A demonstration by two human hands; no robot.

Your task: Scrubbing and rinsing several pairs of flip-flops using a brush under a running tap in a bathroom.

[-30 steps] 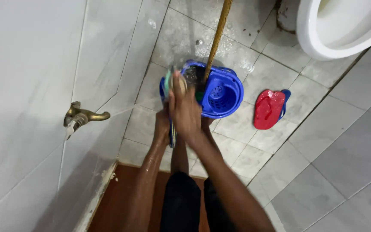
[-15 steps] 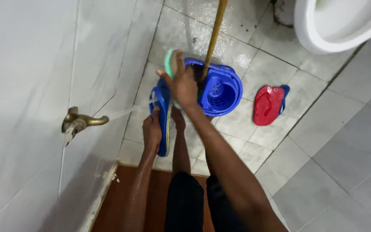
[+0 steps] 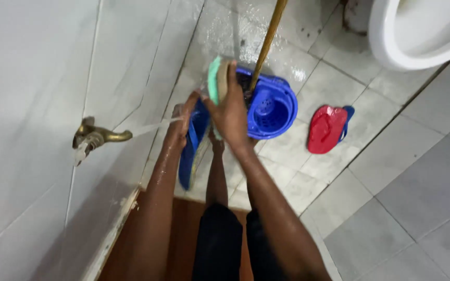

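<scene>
Left hand (image 3: pixel 179 120): is gripping the upper end of a blue flip-flop (image 3: pixel 189 148), fingers wrapped around its edge; the wrist and forearm are looking wet.
Right hand (image 3: pixel 231 115): is closing around a sponge (image 3: pixel 215 79), pressing it toward the flip-flop's upper part.
Sponge: is standing on edge at the right hand's fingertips, a green layer facing left and a pale tan layer facing right.
Blue flip-flop: is hanging lengthwise below the left hand, between both hands, its strap side turned toward the right hand; its lower end is reaching down past the left wrist.
Water stream (image 3: pixel 154 126): is running from a brass tap (image 3: pixel 96 136) on the wall, to the left of the left hand, and is meeting that hand at the knuckles.
Mop bucket (image 3: pixel 269 106): blue, with a perforated wringer basket, is sitting on the floor just right of the right hand and partly behind it.
Mop handle (image 3: pixel 267 42): wooden, is rising out of the bucket, above and right of the sponge.
Red flip-flop (image 3: pixel 326 130): is lying flat on the tiled floor (image 3: pixel 391 171), well to the right of the right hand, a blue piece showing beneath its far edge.
Toilet bowl (image 3: pixel 417 31): white, is occupying the upper right corner, far from both hands.
Labels and packages: no markings are legible on any item.
</scene>
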